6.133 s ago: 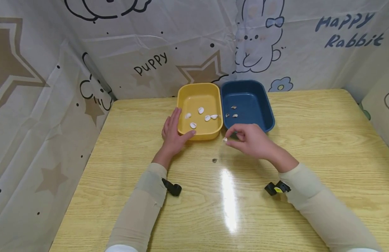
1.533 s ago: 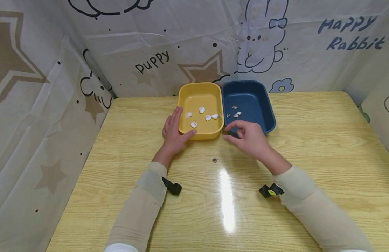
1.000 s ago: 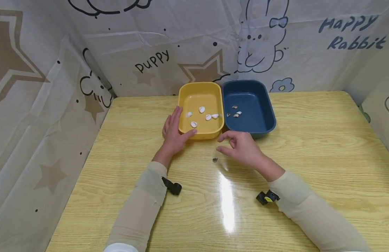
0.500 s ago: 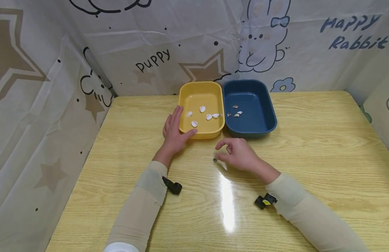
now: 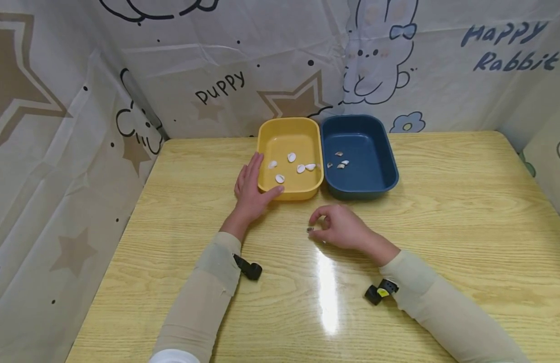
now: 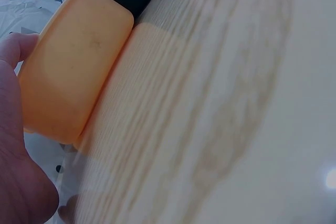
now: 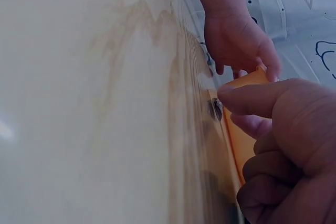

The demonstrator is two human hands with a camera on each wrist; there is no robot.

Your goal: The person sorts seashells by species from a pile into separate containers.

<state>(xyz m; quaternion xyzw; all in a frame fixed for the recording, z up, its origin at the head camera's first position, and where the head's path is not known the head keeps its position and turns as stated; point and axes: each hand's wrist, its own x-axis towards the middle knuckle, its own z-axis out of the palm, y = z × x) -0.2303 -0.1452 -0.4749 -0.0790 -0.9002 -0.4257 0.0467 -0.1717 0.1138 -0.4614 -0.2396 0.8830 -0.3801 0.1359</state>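
My left hand [image 5: 252, 194] holds the near left corner of a yellow plastic tub [image 5: 289, 195]. Its fingers lie along the left wall and its thumb hooks over the front rim. Inside are several white seashells [image 5: 291, 157]. Against it stands a dark blue tub [image 5: 366, 174] with several small shells, brownish and white [image 5: 340, 166]. In front of the tubs, my right hand [image 5: 340, 227] is low over the table. Its thumb and forefinger are spread around a small dark shell [image 7: 215, 108], the thumb close to it; a gap shows between the fingertips. The other fingers are curled.
The wooden table [image 5: 193, 212] carries a bright light reflection [image 5: 327, 292] in front of the right hand. A printed cloth [image 5: 207, 60] hangs behind the tubs and along the sides. Small black cameras [image 5: 250, 268] are strapped to both wrists.
A white shell left my right hand and now lies in the blue tub. That hand then came down and back toward the dark shell on the table. The left hand has stayed on the yellow tub.
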